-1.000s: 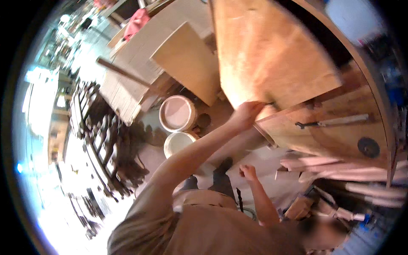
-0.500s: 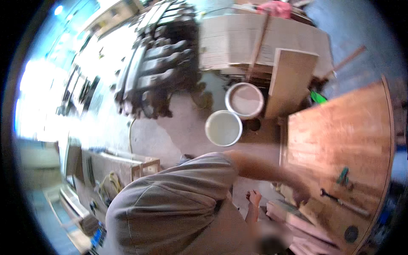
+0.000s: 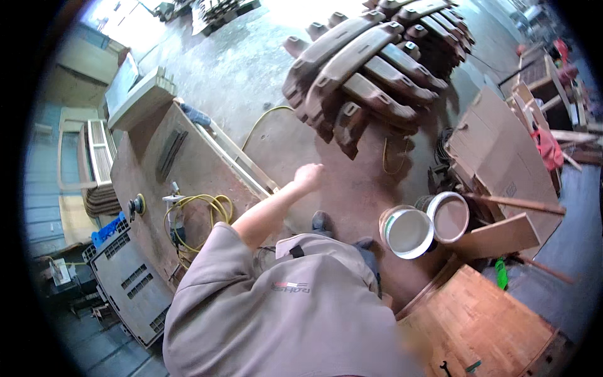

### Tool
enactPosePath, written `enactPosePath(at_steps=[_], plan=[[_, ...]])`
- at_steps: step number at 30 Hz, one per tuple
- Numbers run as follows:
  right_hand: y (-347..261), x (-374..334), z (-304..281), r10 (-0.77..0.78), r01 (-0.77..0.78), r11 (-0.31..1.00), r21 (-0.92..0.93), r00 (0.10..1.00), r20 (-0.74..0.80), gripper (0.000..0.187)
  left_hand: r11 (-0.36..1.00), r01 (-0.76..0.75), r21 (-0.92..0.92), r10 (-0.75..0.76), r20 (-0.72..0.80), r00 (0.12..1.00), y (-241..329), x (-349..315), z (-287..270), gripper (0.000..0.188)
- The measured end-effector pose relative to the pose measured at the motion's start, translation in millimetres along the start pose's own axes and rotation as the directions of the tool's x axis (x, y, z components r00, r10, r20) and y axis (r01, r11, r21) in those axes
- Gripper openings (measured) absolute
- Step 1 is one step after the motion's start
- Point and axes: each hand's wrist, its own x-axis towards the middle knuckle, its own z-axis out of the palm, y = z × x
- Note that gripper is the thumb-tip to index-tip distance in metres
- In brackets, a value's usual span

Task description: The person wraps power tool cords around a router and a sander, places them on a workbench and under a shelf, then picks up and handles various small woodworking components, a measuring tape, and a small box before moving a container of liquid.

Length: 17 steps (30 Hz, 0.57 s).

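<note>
My left hand [image 3: 309,178] is stretched out in front of my body, above the bare floor. Its fingers are curled closed, and whatever they may hold is hidden or too small to make out. Beyond it stands a stack of long, curved brown parts [image 3: 358,60]. Left of the forearm lies a workbench [image 3: 141,157] with a coiled yellow hose [image 3: 217,204] and a round sander [image 3: 136,205] on it. My right hand does not show; only a blurred patch lies at the lower right of my torso.
To the right stand a white bucket [image 3: 409,234] and a second bucket [image 3: 450,217]. Behind them leans a cardboard sheet [image 3: 509,157]. A wooden table [image 3: 483,314] with a wrench [image 3: 445,367] is at lower right. A grey plastic pallet-like panel [image 3: 135,283] stands lower left.
My view and body have turned left, away from the wooden table. My left arm, earlier reaching over that table, now extends forward over the floor. My right hand has left the view.
</note>
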Motion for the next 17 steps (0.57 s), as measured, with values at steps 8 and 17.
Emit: enactPosePath(at_steps=[8,17], plan=[[-130.9,147.5,-35.9,-0.051,0.063,0.985,-0.162,0.996,0.077,0.023,0.918,-0.009,0.397,-0.174,0.423,0.889,-142.0,-81.4,-1.1,0.023],[-344.3,363.3,-37.1,0.116,-0.058,0.967,-0.248,0.967,0.226,0.025,0.949,0.314,-0.031,-0.315,-0.077,0.946,-136.9,-79.7,20.2,0.022]])
